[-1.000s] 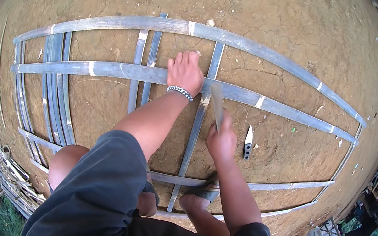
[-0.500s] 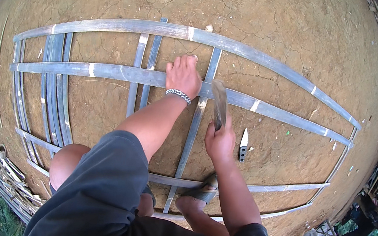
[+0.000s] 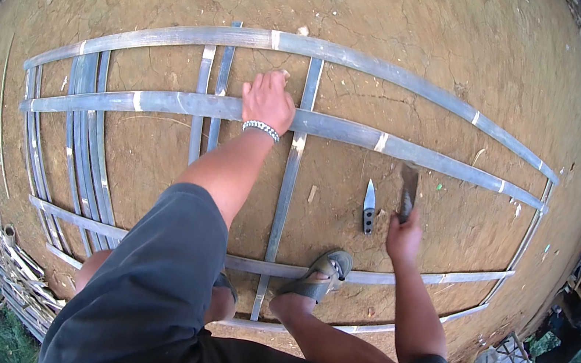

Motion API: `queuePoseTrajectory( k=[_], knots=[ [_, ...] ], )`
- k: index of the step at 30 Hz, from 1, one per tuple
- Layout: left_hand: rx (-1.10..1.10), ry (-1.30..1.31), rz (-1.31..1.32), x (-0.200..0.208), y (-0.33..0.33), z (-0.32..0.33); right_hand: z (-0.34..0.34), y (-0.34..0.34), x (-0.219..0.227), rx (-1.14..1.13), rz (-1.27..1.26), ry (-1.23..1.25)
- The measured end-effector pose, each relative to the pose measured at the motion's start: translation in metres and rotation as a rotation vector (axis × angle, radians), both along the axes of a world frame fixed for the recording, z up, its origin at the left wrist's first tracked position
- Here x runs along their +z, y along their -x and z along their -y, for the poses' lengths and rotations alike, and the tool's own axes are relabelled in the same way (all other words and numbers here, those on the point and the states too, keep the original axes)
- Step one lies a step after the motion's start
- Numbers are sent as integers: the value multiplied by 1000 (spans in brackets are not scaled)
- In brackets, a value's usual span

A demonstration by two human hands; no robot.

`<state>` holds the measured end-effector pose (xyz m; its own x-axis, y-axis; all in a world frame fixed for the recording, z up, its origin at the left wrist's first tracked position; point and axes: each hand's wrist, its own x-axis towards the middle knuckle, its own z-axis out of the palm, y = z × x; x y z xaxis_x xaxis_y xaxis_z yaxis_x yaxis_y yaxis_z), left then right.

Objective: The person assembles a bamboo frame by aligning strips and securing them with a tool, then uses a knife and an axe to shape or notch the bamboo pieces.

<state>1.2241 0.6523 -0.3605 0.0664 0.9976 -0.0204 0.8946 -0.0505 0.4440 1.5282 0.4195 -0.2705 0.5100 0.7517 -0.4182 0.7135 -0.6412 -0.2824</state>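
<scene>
My left hand (image 3: 269, 100) is curled over the second long bamboo slat (image 3: 190, 103), near its crossing with an upright bamboo strip (image 3: 288, 188). A small pale bit shows beside its fingertips, too small to make out. My right hand (image 3: 403, 238) grips a short, dark, flat bar (image 3: 409, 191) with a brownish far end, its exact kind unclear. The bar is held off to the right, apart from the slats. To the left of that hand lies a small knife (image 3: 369, 207) with a dark handle, pointing away from me.
The farthest long slat (image 3: 214, 36) and a nearer one (image 3: 440, 277) complete a lattice on cracked bare earth. Several strips (image 3: 80, 144) lie close together at left. My sandalled foot (image 3: 321, 279) rests by the nearer slat. Cut sticks (image 3: 8, 264) are piled at lower left.
My right hand has swung right with the bar, away from the crossing and past the knife. My left hand stays on the slat. The view has shifted slightly.
</scene>
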Motion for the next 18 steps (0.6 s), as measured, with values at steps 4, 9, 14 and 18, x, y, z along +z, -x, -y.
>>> queuePoseTrajectory(
  k=[4, 9, 14, 18],
  knots=[
    [4, 69, 93, 4, 11, 0, 56, -62, -7, -102, 86, 127],
    [190, -234, 248, 24, 33, 22, 119, -104, -34, -237, 200, 185],
    [162, 85, 67, 74, 156, 132, 117, -76, -28, -338, 234, 326],
    [-182, 612, -435, 111, 312, 264, 127, -55, 8, -231, 243, 466]
  ],
)
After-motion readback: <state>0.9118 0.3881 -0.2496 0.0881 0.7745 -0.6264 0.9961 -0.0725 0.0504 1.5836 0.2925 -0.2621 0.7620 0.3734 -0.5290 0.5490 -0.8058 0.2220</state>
